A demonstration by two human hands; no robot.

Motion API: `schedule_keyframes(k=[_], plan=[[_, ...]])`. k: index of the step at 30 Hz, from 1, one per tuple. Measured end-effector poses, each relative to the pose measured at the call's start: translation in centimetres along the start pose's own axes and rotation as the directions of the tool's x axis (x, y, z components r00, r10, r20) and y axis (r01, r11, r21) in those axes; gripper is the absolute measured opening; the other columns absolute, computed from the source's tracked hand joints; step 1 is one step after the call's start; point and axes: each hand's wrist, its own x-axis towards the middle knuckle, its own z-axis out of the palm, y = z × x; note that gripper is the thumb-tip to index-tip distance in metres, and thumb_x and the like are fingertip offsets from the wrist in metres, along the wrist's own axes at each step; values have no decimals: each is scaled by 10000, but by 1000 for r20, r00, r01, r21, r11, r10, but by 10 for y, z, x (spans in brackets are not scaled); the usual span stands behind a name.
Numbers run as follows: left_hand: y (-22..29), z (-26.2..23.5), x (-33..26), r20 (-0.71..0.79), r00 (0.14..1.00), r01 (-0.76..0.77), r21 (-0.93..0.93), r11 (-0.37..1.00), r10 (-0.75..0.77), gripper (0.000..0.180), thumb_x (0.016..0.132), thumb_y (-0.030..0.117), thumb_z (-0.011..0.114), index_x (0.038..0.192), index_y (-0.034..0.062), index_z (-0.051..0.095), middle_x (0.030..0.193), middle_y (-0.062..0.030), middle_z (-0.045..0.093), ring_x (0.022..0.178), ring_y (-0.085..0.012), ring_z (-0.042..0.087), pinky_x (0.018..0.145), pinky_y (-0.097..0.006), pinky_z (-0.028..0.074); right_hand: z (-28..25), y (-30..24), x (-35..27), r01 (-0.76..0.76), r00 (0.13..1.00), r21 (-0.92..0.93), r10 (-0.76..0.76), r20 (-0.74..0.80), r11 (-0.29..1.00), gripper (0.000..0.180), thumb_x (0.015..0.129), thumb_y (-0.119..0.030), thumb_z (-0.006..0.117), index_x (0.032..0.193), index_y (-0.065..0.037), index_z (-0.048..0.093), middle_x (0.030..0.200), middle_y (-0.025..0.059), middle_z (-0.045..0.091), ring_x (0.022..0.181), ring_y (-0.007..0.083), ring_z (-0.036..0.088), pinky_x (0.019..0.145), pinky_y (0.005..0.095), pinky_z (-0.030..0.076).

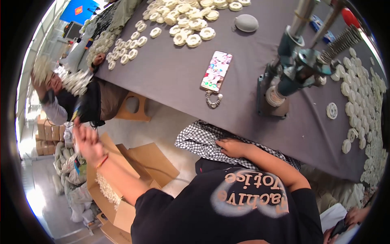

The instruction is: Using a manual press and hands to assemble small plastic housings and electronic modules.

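Checkered cloth (197, 140) lies at the person's lap, just below the near edge of the grey-covered table (170, 79), directly under the right hand (235, 148). Its visible long axis runs from the upper left down to the lower right, roughly following the table edge, with the right forearm crossing over its middle. The right hand is clearly the nearer: it rests palm down on the fabric, in contact, fingers slightly apart. The left hand (88, 142) is well apart from the cloth, out to the left beyond the open cardboard box (163, 162), its fingers bent; it is too blurred to tell whether they are clamped on anything. Condition of the cloth: black and white in a small, regular check, soft and loosely bunched, with folds at the left end and a narrower strip showing along the right forearm. Part of it is hidden by the hand and arm. Black fabric adjoins its lower side. A phone (216, 71) lies on the table above it, not touching.
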Motion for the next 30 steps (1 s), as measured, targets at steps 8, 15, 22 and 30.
schedule_keyframes(k=[8, 15, 22, 30], plan=[[-22, 131, -52, 529, 848, 101, -116, 988, -24, 246, 1022, 301, 385, 926, 87, 459, 569, 61, 253, 430, -37, 149, 376, -229, 155, -27, -31, 11, 147, 939, 163, -86, -334, 976, 401, 923, -291, 495, 1186, 7, 544, 1128, 207, 595, 1068, 356, 563, 949, 433, 430], [-177, 216, -156, 922, 161, -443, 386, 809, -352, 144, 765, 68, 602, 901, 28, 620, 896, -120, 645, 820, -296, 626, 707, -405, 487, -115, -96, -80, 527, 662, 321, -142, -736, 787, 881, 808, -251, 735, 1456, -9, 189, 1386, 169, 414, 1192, 253, 511, 1022, 377, 372], [-234, 274, -216, 949, -29, -383, 278, 881, -313, 157, 821, 184, 627, 909, 54, 631, 812, -103, 639, 783, -305, 628, 675, -400, 495, -93, -74, -155, 633, 595, 716, 407, -693, 295, 840, 817, -195, 714, 1439, 32, 197, 1343, 184, 431, 1083, 253, 590, 954, 375, 455], [-254, 264, -196, 849, -41, 11, 528, 849, -527, 682, 776, 405, 709, 1312, 52, 478, 1180, -177, 583, 1104, -274, 581, 889, -345, 470, -83, -73, -191, 718, 304, 570, 558, -772, 398, 549, 881, -95, 643, 1337, 22, 361, 1178, 112, 541, 974, 166, 587, 810, 299, 516]])
